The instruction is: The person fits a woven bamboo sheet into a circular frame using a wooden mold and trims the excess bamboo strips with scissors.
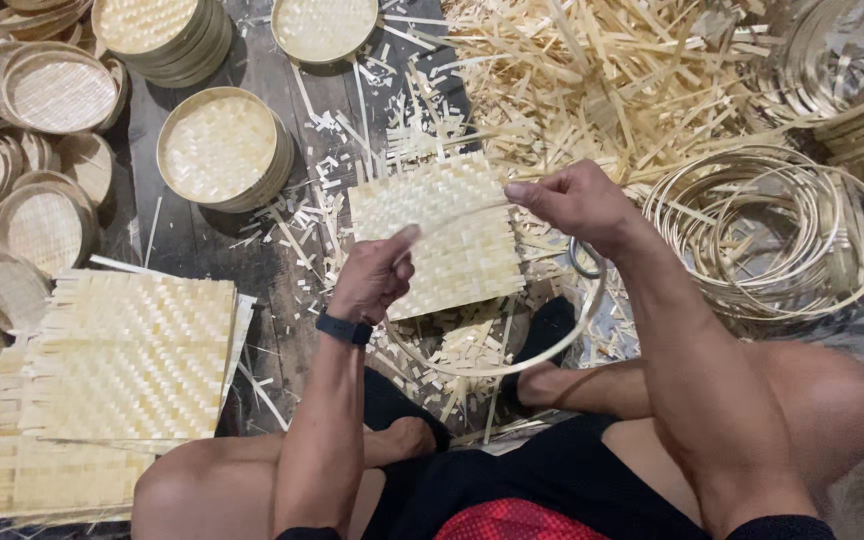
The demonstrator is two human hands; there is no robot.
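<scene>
Two hands hold a thin bamboo hoop point(497, 368) at centre frame over a square woven mat point(447, 235): left hand point(377, 275) and right hand point(572, 200) each pinch its upper rim. Hoop tilts, widest left to right. Round woven trays point(217, 150) sit upper left.

— What can't you make out around the woven square mat point(439, 232)?

— Its lower left corner is hidden behind the left hand point(374, 277), and the thin hoop point(542, 352) blurs where it passes in front of the mat.

— And farther from the mat?

— The round trays point(12, 150) to its left run off the edge; the coiled rings point(782, 235) to its right smear together, uncountable. The mat stack point(117, 385) below-left is partly covered by a knee.
</scene>
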